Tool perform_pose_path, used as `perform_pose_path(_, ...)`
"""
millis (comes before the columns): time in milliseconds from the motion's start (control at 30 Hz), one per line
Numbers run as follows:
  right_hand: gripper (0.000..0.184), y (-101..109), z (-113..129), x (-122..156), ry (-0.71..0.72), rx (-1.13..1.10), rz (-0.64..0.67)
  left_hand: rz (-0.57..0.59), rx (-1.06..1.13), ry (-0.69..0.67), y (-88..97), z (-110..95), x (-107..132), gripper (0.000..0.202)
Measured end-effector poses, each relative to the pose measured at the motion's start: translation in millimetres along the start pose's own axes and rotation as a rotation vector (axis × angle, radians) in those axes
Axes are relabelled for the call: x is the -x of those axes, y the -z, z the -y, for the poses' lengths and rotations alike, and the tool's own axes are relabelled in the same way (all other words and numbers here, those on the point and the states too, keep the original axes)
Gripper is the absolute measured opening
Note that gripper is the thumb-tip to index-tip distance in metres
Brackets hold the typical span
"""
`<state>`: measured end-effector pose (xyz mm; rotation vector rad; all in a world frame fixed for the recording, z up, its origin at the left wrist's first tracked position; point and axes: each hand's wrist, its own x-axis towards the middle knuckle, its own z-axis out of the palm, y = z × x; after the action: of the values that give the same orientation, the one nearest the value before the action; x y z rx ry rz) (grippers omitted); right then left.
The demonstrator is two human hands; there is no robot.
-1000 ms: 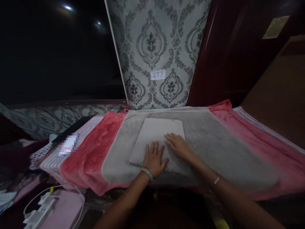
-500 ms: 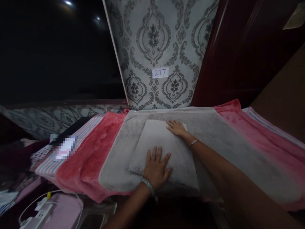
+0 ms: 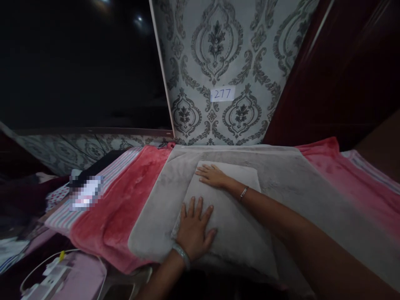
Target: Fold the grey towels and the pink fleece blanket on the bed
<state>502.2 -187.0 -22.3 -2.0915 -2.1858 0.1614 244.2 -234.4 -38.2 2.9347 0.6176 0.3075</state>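
Left hand, near, and right hand, far, lie palm-down (fingers spread, the left's wider) on a pale plush cloth atop a grey blanket, right of red fabric.

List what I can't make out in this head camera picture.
In the head view:
Palms of the left hand and right hand: turned down on the pale grey, flat plush piece.
The pale item on the multicoloured striped cloth: pixelated.
Top of the black, flat screen: cut off by the top edge.
Near end of the white plastic power strip: cut by the bottom edge.
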Motion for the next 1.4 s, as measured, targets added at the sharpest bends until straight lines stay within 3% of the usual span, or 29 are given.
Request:
perform_pose_path(133,0.056,1.3,-32.1,-27.3,-0.117,-0.016,0.003,-0.005,0.012,0.005,-3.3,2.0,1.4,0.073)
perform_pose_path(233,0.056,1.1,-42.8,-39.4,-0.183,-0.049,0.007,-0.027,0.009,0.0,-6.9,6.1,2.1,0.072)
perform_pose_path(500,0.057,22.5,-28.8,-35.2,-0.267,-0.061,-0.058,-0.097,-0.096,-0.021,-14.0,14.2,-1.8,0.061)
perform_pose_path(600,0.059,21.8,-22.7,-5.2,-0.274,-0.024,-0.129,-0.095,-0.114,-0.029,-12.8,13.7,-3.8,0.059)
perform_pose_path(700,0.059,8.9,-30.8,46.7,-0.309,-0.004,-0.194,-0.092,-0.119,-0.035,-11.9,12.5,-5.3,0.059)
perform_pose_path(833,0.057,-1.2,-67.9,113.4,-0.553,-0.137,-0.227,-0.08,-0.12,-0.03,-8.4,9.6,-7.2,0.059)
perform_pose_path(933,0.058,2.1,-92.8,137.4,-0.75,-0.246,-0.308,-0.071,-0.122,-0.024,-5.5,7.0,-7.6,0.058)
perform_pose_path(1000,0.062,2.8,-97.0,144.7,-0.819,-0.307,-0.371,-0.074,-0.115,-0.018,-4.7,5.3,-7.1,0.058)
perform_pose_path(1100,0.069,-6.7,-81.3,159.6,-0.865,-0.428,-0.472,-0.087,-0.066,-0.015,-3.5,3.4,-5.9,0.058)
perform_pose_path(1233,0.075,-39.2,-28.6,202.8,-0.866,-0.915,-0.743,-0.164,0.152,0.05,5.2,9.5,-4.1,0.056)
perform_pose_path(1300,0.071,-55.3,4.7,228.7,-0.816,-1.264,-0.87,-0.27,0.382,0.157,12.7,18.9,-2.3,0.055)
perform_pose_path(1400,0.058,-66.3,50.4,258.6,-0.739,-1.696,-0.947,-0.407,0.908,0.385,23.5,36.3,4.3,0.046)
